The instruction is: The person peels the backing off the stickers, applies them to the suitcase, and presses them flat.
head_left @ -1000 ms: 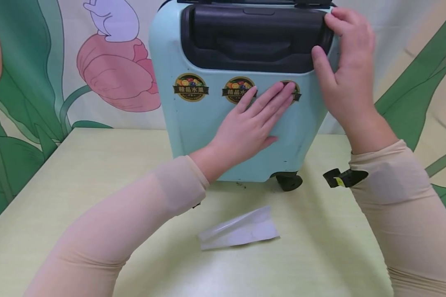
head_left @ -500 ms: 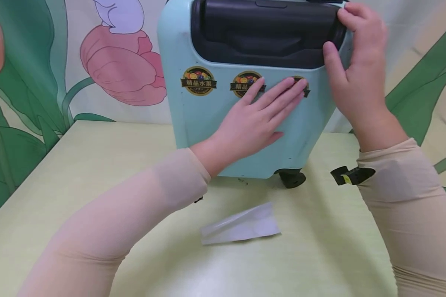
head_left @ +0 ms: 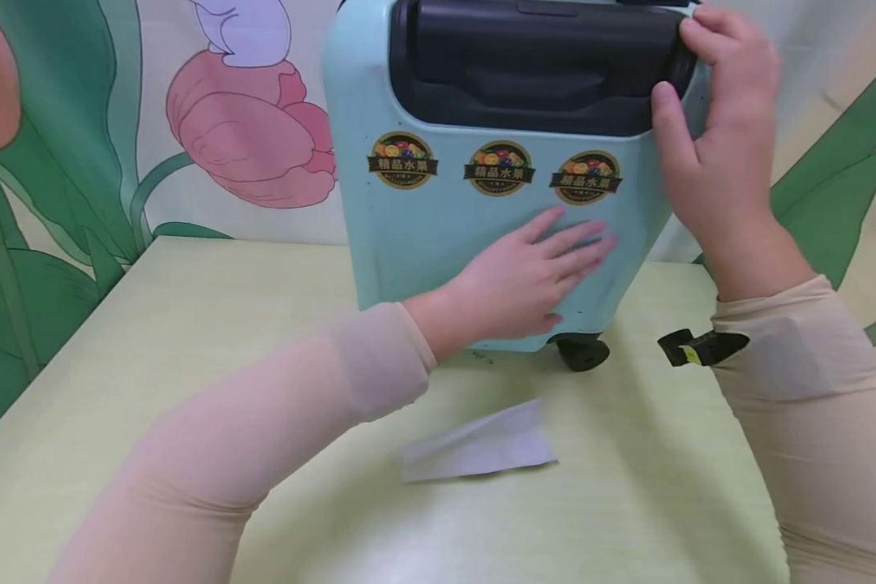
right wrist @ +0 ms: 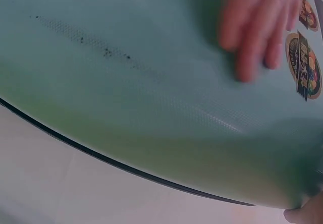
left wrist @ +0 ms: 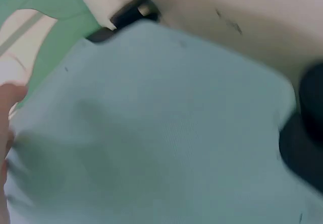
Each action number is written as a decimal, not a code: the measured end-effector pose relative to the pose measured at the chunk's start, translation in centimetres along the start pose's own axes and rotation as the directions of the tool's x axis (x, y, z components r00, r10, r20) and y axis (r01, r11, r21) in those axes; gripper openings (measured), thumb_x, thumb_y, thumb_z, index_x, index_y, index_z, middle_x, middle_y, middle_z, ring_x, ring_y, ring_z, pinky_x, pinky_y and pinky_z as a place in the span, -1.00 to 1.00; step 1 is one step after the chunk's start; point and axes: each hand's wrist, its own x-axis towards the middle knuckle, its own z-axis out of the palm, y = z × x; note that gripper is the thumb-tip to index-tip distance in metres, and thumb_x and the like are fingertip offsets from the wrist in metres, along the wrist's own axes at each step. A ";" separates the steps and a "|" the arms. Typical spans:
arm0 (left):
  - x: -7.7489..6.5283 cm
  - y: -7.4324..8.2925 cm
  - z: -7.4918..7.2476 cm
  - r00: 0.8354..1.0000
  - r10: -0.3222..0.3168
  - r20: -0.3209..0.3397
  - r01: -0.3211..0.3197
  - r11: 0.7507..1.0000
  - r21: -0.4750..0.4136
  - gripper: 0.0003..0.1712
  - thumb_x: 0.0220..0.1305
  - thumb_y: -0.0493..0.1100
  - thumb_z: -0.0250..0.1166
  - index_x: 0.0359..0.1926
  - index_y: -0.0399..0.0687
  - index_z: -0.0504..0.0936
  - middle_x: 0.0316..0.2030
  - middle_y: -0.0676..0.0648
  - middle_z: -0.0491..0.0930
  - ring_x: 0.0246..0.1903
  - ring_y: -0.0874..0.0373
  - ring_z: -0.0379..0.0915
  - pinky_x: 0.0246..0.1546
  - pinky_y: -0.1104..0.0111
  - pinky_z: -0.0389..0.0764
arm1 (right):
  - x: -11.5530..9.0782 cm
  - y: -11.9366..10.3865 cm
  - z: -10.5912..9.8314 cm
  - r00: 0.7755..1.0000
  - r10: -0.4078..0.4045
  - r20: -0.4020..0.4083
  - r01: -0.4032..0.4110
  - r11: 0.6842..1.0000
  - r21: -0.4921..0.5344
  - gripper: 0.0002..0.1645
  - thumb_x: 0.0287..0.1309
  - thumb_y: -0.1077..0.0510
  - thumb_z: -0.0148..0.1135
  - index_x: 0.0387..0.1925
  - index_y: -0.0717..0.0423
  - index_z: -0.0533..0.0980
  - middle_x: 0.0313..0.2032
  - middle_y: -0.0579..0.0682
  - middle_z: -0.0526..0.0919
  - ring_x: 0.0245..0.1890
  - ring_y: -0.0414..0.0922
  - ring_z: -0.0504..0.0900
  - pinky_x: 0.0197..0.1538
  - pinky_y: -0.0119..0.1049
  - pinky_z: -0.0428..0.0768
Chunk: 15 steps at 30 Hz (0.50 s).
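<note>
A light-blue suitcase [head_left: 438, 235] with a black front panel [head_left: 540, 73] stands upright on the table. Three round fruit stickers form a row across it: left [head_left: 402, 161], middle [head_left: 499, 169] and right [head_left: 586, 178]. Just under the right sticker is my left hand [head_left: 514, 280], fingers straight and spread, blurred by motion; whether it touches the shell I cannot tell. My right hand [head_left: 733, 138] holds the suitcase's upper right edge, thumb on the front beside the black panel. In the right wrist view the left hand's fingers [right wrist: 257, 27] appear near a sticker [right wrist: 304, 65].
A creased piece of white backing paper [head_left: 479, 444] lies on the pale table [head_left: 263, 324] in front of the suitcase. One black wheel [head_left: 582, 353] shows at the suitcase's lower right. A printed curtain with flowers [head_left: 251, 130] hangs behind.
My left hand has slid down off the right sticker, and both the middle and right stickers now show fully. The right hand keeps its hold. The view has shifted slightly.
</note>
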 end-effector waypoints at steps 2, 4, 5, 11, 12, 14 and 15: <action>0.1 0.4 0.1 0.999 0.004 -0.032 -0.004 1.000 0.000 -0.18 0.31 0.20 -0.03 0.42 -0.15 0.03 0.44 -0.06 -0.13 0.41 0.02 -0.32 0.33 0.05 -0.31 | 0.0 0.1 -0.1 1.000 -0.011 -0.014 0.011 1.000 -0.010 -0.48 0.19 0.06 -0.02 0.11 0.27 0.42 0.19 -0.06 0.36 0.22 -0.28 0.17 0.25 -0.35 0.15; 0.3 0.1 0.0 0.992 -0.059 -0.114 0.061 0.998 0.016 -0.18 0.33 0.16 -0.05 0.44 -0.15 -0.05 0.44 -0.05 -0.12 0.41 0.05 -0.30 0.33 0.04 -0.31 | 0.0 0.1 0.0 1.000 -0.023 -0.018 0.023 0.999 -0.028 -0.48 0.19 0.05 -0.01 0.12 0.26 0.41 0.19 -0.05 0.37 0.23 -0.27 0.17 0.26 -0.34 0.14; 0.3 -0.2 0.0 0.981 -0.108 -0.162 0.113 0.993 0.022 -0.18 0.33 0.15 -0.06 0.44 -0.14 -0.07 0.44 -0.04 -0.12 0.41 0.05 -0.30 0.33 0.04 -0.32 | 0.0 0.1 0.0 0.999 -0.028 -0.021 0.027 0.999 -0.034 -0.48 0.19 0.05 -0.01 0.12 0.25 0.41 0.19 -0.05 0.37 0.23 -0.26 0.17 0.26 -0.34 0.14; 0.9 -0.3 0.7 0.960 -0.216 -0.180 0.220 0.976 0.001 -0.03 0.25 0.30 -0.03 0.45 -0.14 -0.14 0.45 -0.02 -0.17 0.42 0.04 -0.36 0.32 0.04 -0.39 | 0.0 0.0 0.1 1.000 -0.013 -0.027 0.011 0.999 -0.045 -0.51 0.21 0.06 0.00 0.12 0.23 0.41 0.19 -0.08 0.38 0.21 -0.27 0.17 0.25 -0.34 0.16; 0.9 0.1 1.0 0.970 -0.189 -0.150 0.191 0.982 -0.001 -0.01 0.24 0.31 -0.02 0.45 -0.15 -0.15 0.45 -0.03 -0.19 0.42 0.03 -0.37 0.32 0.04 -0.39 | 0.1 0.0 0.0 1.000 -0.006 -0.028 0.005 0.999 -0.041 -0.51 0.21 0.06 0.00 0.12 0.23 0.41 0.18 -0.08 0.38 0.21 -0.27 0.17 0.24 -0.34 0.16; 0.8 0.9 1.5 0.986 -0.134 -0.094 0.135 0.991 0.001 0.01 0.23 0.32 -0.02 0.45 -0.18 -0.15 0.45 -0.05 -0.21 0.42 0.01 -0.39 0.33 0.05 -0.37 | 0.0 0.0 0.0 0.999 0.008 -0.032 -0.009 0.999 -0.032 -0.51 0.21 0.06 -0.01 0.11 0.24 0.41 0.18 -0.09 0.38 0.20 -0.28 0.17 0.24 -0.35 0.17; 0.7 1.2 1.5 0.990 -0.115 -0.080 0.116 0.993 0.003 0.01 0.23 0.33 -0.02 0.45 -0.18 -0.16 0.45 -0.05 -0.21 0.42 0.02 -0.39 0.33 0.06 -0.36 | 0.0 0.1 0.0 0.999 0.012 -0.036 -0.013 0.999 -0.029 -0.50 0.20 0.06 -0.01 0.11 0.24 0.42 0.17 -0.10 0.39 0.19 -0.28 0.17 0.23 -0.35 0.17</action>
